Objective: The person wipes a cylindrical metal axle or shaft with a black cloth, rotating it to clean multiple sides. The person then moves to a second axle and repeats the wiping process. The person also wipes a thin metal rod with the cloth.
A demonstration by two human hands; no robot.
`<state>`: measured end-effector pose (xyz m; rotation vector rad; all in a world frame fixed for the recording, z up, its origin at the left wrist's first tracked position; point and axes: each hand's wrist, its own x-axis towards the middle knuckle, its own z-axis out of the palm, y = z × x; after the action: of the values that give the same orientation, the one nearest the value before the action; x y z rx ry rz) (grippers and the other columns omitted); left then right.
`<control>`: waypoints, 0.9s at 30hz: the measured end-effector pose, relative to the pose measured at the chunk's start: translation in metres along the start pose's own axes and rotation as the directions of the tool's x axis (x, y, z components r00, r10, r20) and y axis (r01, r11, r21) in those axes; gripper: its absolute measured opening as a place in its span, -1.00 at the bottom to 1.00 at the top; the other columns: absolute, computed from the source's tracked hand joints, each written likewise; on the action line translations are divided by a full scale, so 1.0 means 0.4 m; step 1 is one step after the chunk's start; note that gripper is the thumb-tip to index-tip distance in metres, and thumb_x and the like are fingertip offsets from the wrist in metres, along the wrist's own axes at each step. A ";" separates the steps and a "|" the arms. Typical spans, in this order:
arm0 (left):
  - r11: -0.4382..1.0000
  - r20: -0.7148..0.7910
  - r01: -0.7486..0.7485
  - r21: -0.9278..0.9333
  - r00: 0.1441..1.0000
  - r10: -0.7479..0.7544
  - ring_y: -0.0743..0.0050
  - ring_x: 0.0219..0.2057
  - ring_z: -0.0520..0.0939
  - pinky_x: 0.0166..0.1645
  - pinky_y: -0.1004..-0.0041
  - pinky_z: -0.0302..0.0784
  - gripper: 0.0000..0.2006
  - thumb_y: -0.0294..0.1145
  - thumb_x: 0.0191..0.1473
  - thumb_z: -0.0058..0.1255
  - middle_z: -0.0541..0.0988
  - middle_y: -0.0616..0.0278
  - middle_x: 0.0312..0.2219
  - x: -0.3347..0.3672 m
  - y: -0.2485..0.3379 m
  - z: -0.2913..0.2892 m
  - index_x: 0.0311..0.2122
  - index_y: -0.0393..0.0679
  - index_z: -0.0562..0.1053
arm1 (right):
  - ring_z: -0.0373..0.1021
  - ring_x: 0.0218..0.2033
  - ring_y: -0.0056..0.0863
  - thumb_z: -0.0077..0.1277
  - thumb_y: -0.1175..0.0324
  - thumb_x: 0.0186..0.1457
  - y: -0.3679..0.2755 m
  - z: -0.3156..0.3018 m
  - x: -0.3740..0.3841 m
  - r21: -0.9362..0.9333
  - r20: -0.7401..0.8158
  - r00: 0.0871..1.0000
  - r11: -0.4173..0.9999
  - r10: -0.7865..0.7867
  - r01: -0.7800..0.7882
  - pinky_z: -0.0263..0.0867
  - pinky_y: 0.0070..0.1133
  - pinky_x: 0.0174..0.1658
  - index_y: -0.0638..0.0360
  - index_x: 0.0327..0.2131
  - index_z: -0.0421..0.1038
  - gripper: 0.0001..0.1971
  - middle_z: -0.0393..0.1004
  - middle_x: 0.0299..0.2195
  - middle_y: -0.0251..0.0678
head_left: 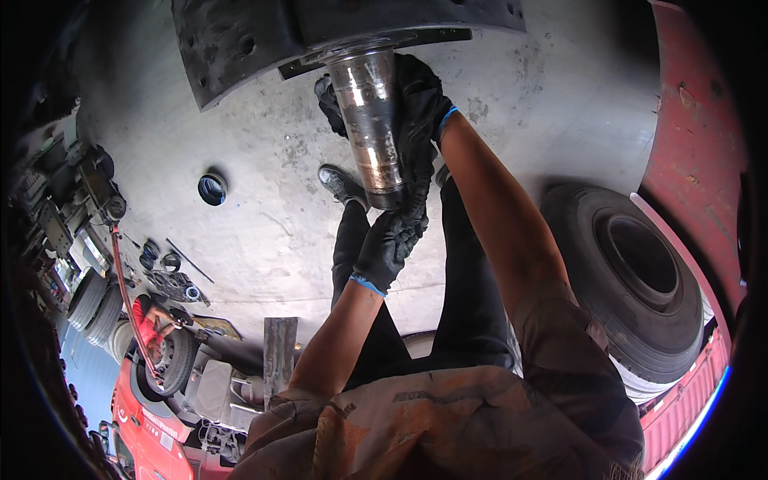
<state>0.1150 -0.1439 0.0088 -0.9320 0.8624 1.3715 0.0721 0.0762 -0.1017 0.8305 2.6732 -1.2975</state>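
A shiny, tapered metal axle spindle (370, 120) juts toward me from beneath curved dark brake shoes (240, 48). My right hand (419, 92), in a black glove with a blue cuff, presses along the right side of the spindle near its base. Below the spindle's threaded end is my left hand (386, 250), gloved alike, with its fingers closed. A dark crumpled cloth (414, 172) seems to run between both hands along the spindle; black gloves make its edges hard to tell. Another dark bunched piece (328, 104) shows left of the spindle, partly hidden behind it.
A large tyre (640, 272) lies at the right by a red panel (696, 112). A black ring (213, 189) sits on the grey floor at the left. Farther left, a person in red (148, 324) is beside a wheel (172, 360) and a red truck (148, 428).
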 end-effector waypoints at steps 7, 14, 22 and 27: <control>1.000 -0.018 0.021 0.001 1.000 -0.021 0.56 -0.39 0.58 -0.28 0.58 0.57 -0.66 -0.50 0.04 0.05 0.54 0.29 -0.32 0.003 -0.013 -0.014 -0.04 -0.10 0.37 | 0.33 -0.23 -0.52 -0.01 0.18 0.06 0.029 0.060 -0.084 0.474 0.032 0.997 0.877 0.075 -0.081 0.29 -0.55 -0.13 0.18 -0.12 0.35 -0.64 0.43 -0.25 -0.34; 0.996 0.016 -0.060 0.060 0.998 0.060 0.59 -0.36 0.58 -0.26 0.59 0.55 -0.65 -0.46 0.08 -0.01 0.54 0.30 -0.29 -0.019 -0.007 -0.022 0.01 -0.11 0.33 | 0.31 -0.21 -0.52 -0.05 0.20 0.10 0.045 0.121 -0.180 0.858 0.045 0.987 0.500 0.152 -0.116 0.28 -0.55 -0.11 0.18 -0.10 0.34 -0.66 0.41 -0.23 -0.34; 0.918 -0.045 -0.287 0.272 0.950 0.310 0.63 -0.44 0.52 -0.36 0.64 0.45 -0.67 -0.21 0.16 -0.06 0.52 0.29 -0.39 -0.042 -0.041 -0.221 -0.06 -0.22 0.39 | 0.30 -0.19 -0.53 -0.11 0.22 0.15 0.033 0.172 -0.272 0.974 0.048 0.978 0.206 0.204 -0.091 0.27 -0.56 -0.10 0.18 -0.08 0.32 -0.67 0.39 -0.21 -0.34; 0.900 -0.037 -0.349 0.261 0.928 0.370 0.59 -0.35 0.54 -0.29 0.62 0.48 -0.66 -0.20 0.19 -0.10 0.53 0.27 -0.30 -0.073 -0.043 -0.251 -0.04 -0.23 0.39 | 0.29 -0.18 -0.54 -0.15 0.23 0.18 0.019 0.189 -0.346 0.987 0.020 0.971 0.148 0.238 -0.057 0.26 -0.56 -0.08 0.19 -0.06 0.31 -0.68 0.38 -0.20 -0.35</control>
<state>0.1344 -0.2471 -0.0043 -0.6582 1.2916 1.4980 0.1805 -0.0375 -0.1176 1.1862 1.2660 -3.0256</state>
